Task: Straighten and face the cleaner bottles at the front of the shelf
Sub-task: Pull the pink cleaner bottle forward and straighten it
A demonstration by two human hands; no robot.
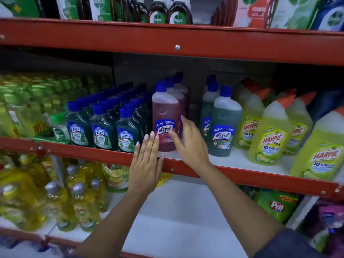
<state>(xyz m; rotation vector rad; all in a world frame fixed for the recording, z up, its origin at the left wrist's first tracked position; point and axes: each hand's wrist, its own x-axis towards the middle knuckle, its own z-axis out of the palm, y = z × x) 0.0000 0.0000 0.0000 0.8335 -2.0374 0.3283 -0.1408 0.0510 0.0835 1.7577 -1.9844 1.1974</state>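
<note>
A pink Lizol cleaner bottle [164, 112] with a blue cap stands upright at the front of the red middle shelf [242, 176], label facing out. My left hand [147, 164] is flat and open just below and left of it, fingertips near its base. Spread open beside the bottle's right side is my right hand [189, 142], thumb across the label, not gripping. A grey-green Lizol bottle [223, 123] stands to the right. Small dark-green Lizol bottles [101, 127] fill several rows to the left.
Yellow-green Harpic bottles [270, 135] crowd the right of the shelf. Pale green bottles [18, 108] sit far left. Dettol bottles [167, 13] line the shelf above. Below are yellow dish-liquid bottles [78, 203] and a green Pril pouch [277, 205].
</note>
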